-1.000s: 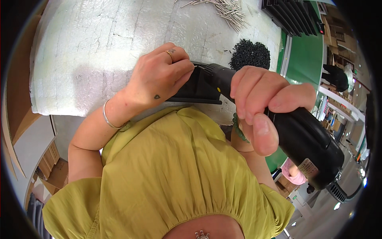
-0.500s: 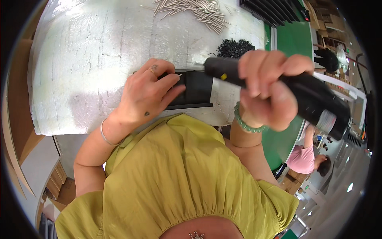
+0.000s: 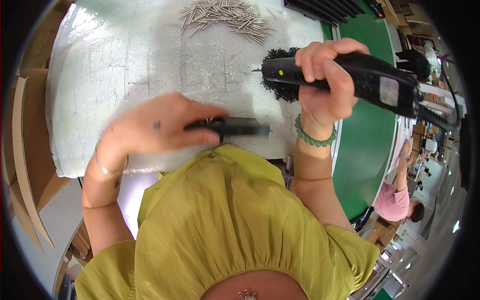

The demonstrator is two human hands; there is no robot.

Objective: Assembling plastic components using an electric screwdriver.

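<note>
In the head view, a green counter [image 3: 362, 145] is covered in part by a pale, creased sheet [image 3: 115, 65], on which a pile of black screws [image 3: 278, 92] is spread. Beyond that pile and to its left, silver pins [image 3: 225, 17] are heaped; beyond it to the right, black finned pieces [image 3: 327, 9] are set. Well to its right, a co-worker in a pink top [image 3: 391, 201] is seen.

Nearer than the pile and to its left, a black panel [image 3: 245, 126], blurred, is pinched by one end between the thumb and fingers of the left hand [image 3: 167, 125]. Over the pile, a black electric screwdriver [image 3: 372, 77] is gripped by the right hand [image 3: 327, 80], fingers wrapped round it, its bit [image 3: 257, 70] pointed leftward.
</note>
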